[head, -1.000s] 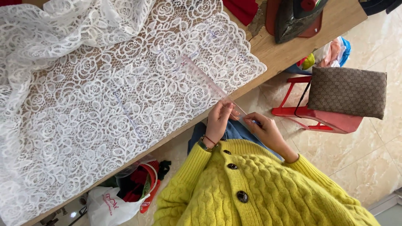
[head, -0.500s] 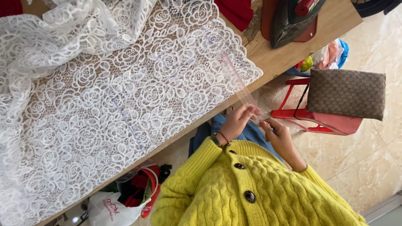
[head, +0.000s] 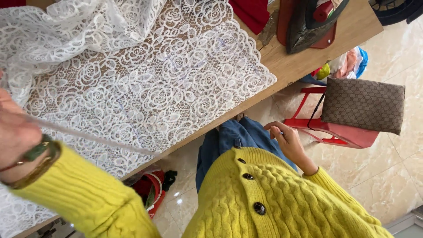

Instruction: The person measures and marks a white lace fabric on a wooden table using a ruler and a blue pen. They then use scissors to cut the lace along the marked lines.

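Clear ruler point(head: 92, 137) in left hand point(head: 15, 132) grip over lace point(head: 145, 83); right hand point(head: 286, 139) pinched on small pen, apart.

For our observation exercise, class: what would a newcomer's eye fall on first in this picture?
First, the white rose-patterned lace spread over the wooden table. Then the bright yellow cable-knit cardigan in the foreground, its left hand raised close at the left edge and right hand low by the red stool, which bears a brown patterned pouch.

No labels, signs or screens show; only a crumpled plastic bag point(head: 350, 61) of colourful bits beneath the table edge.
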